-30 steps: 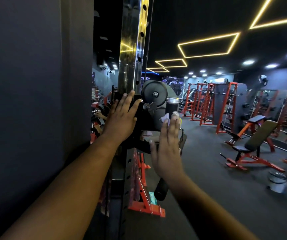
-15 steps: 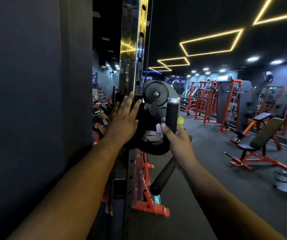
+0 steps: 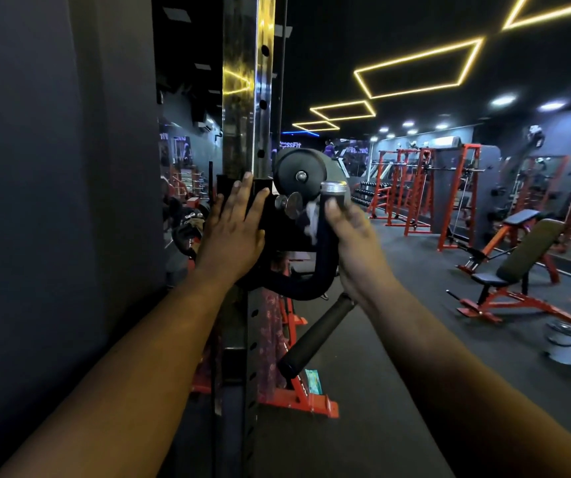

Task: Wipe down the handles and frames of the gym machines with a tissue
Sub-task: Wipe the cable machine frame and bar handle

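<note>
A black curved handle (image 3: 315, 281) with a chrome end cap (image 3: 334, 186) juts from a carriage on the machine's shiny upright post (image 3: 242, 98). My right hand (image 3: 353, 243) grips the handle's upright part just below the cap, with a white tissue (image 3: 311, 220) pressed between palm and grip. My left hand (image 3: 234, 232) rests flat, fingers straight, on the black carriage (image 3: 277, 225) beside the post. A round black pulley (image 3: 297, 172) sits just above the handle. A second black foam grip (image 3: 315, 338) slants down below my right wrist.
A dark wall (image 3: 53, 201) fills the left. The machine's red base (image 3: 297, 401) lies on the floor below. An incline bench (image 3: 518, 270) and a metal bucket (image 3: 565, 343) stand to the right; red racks (image 3: 422, 188) line the far side.
My right hand went from lying flat with the tissue against the machine to curling round the handle, then slid up to just under the chrome cap. My left hand stayed put.
</note>
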